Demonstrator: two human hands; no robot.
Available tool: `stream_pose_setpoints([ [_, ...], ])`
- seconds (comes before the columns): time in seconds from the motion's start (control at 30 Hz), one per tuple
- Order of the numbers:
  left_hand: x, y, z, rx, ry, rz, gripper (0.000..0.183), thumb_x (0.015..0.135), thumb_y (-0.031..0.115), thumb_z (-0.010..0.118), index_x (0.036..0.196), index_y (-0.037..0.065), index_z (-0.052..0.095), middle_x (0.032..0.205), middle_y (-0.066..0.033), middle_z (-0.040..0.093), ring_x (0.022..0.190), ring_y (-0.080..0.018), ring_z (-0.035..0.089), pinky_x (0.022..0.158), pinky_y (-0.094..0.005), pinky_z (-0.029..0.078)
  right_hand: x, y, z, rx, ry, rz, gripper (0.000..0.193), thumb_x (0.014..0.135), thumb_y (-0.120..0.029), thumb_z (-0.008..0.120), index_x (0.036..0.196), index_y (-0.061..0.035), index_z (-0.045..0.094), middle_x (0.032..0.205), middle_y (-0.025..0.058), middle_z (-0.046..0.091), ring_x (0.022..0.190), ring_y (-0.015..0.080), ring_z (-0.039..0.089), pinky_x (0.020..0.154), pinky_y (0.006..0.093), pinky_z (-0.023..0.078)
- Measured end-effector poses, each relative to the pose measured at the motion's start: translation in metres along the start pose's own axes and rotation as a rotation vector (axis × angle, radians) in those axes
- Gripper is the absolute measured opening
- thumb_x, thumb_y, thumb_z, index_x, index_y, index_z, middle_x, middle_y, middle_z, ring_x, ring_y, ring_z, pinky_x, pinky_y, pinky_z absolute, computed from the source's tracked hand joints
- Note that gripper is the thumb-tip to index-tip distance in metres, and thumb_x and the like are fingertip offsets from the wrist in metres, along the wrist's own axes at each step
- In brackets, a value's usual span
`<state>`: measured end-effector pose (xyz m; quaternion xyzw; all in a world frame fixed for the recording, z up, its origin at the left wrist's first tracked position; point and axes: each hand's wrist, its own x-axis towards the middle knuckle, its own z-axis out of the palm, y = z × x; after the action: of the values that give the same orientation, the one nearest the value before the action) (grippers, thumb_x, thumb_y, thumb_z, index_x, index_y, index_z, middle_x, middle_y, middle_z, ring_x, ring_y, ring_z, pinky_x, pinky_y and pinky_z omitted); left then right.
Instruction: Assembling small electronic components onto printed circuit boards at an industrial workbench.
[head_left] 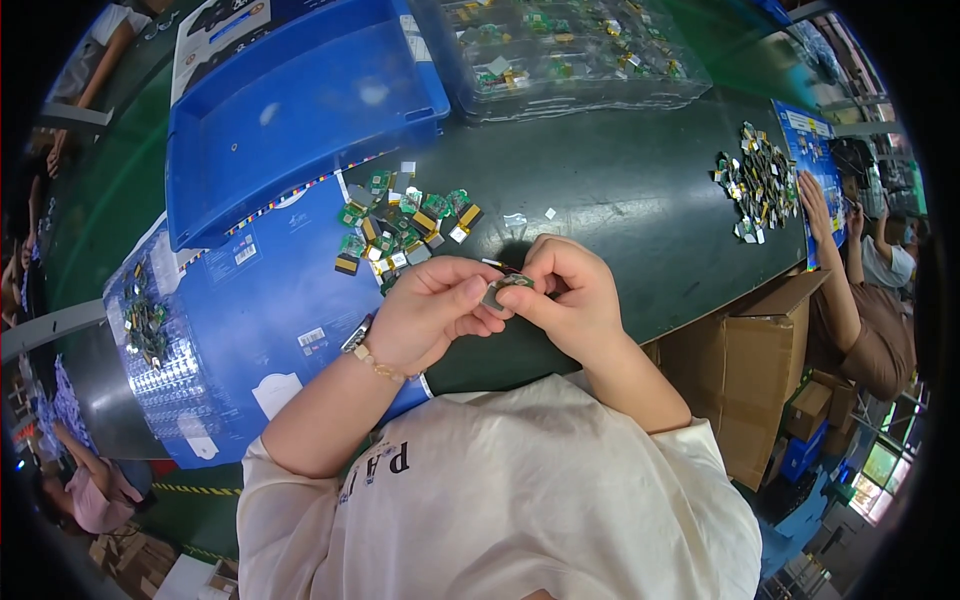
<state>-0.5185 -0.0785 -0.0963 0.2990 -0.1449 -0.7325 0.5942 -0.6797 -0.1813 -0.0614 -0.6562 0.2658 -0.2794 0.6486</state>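
Note:
My left hand (pixel 428 312) and my right hand (pixel 568 295) meet over the near edge of the dark green table (pixel 620 200). Both pinch one small green circuit board (pixel 506 286) between thumbs and fingertips. A beaded bracelet sits on my left wrist. Just beyond my hands lies a loose pile of several small green boards with yellow parts (pixel 405 225), partly on a blue cardboard sheet (pixel 270 300).
A big blue plastic bin (pixel 300 110) stands at the back left, and clear trays of boards (pixel 570 50) at the back. Another pile of boards (pixel 760 185) lies at the right by another person's hand (pixel 815 205). Cardboard boxes (pixel 750 360) stand below the table's edge.

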Motion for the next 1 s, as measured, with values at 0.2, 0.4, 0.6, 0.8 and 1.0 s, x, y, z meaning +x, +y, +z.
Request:
stream_pose_setpoints([
  [0.2,0.001,0.001,0.0,0.016,0.02,-0.014,0.022,0.097,0.017,0.051,0.112,0.003,0.059,0.095,-0.0134,0.066,0.079,-0.0178,0.067,0.071,-0.029,0.058,0.003,0.0,-0.001,-0.038,-0.002,0.007,0.021,0.075,-0.003,0.076,0.071,-0.0052,0.056,0.071,-0.0021,0.05,0.059,0.0043,0.041,0.052,0.0201,0.031],
  [0.4,-0.001,0.0,0.009,0.062,0.099,0.004,0.023,0.097,0.018,0.051,0.11,0.0,0.059,0.094,-0.0125,0.066,0.078,-0.0183,0.067,0.069,-0.0281,0.057,0.003,0.003,-0.004,-0.147,-0.01,-0.047,0.022,0.074,-0.004,0.077,0.071,-0.0056,0.056,0.071,-0.0025,0.05,0.06,0.0043,0.041,0.052,0.0201,0.031],
  [0.6,-0.006,-0.002,0.014,0.369,0.199,0.152,0.017,0.095,0.01,0.054,0.105,-0.002,0.061,0.094,-0.0119,0.066,0.08,-0.0179,0.067,0.069,-0.0271,0.056,0.01,-0.005,-0.008,-0.338,-0.08,-0.028,0.023,0.074,-0.003,0.077,0.074,-0.0063,0.054,0.071,-0.0036,0.05,0.062,0.005,0.042,0.054,0.0211,0.034],
  [0.8,-0.007,-0.003,0.012,0.522,0.121,0.28,0.013,0.092,0.004,0.057,0.102,-0.002,0.062,0.095,-0.013,0.067,0.079,-0.0177,0.067,0.069,-0.0269,0.056,0.015,-0.004,-0.01,0.143,-0.125,0.235,0.038,0.077,-0.002,0.074,0.108,-0.0069,0.051,0.075,-0.0043,0.054,0.065,0.0029,0.045,0.058,0.0185,0.035],
  [1.0,-0.003,0.007,0.014,0.344,0.24,0.133,0.019,0.093,0.01,0.058,0.105,-0.002,0.063,0.091,-0.0122,0.069,0.079,-0.0166,0.068,0.07,-0.0253,0.055,0.02,-0.009,-0.007,0.087,-0.128,0.278,0.047,0.077,-0.001,0.074,0.118,-0.0063,0.051,0.081,-0.0015,0.06,0.066,0.0028,0.049,0.06,0.0179,0.038],
])
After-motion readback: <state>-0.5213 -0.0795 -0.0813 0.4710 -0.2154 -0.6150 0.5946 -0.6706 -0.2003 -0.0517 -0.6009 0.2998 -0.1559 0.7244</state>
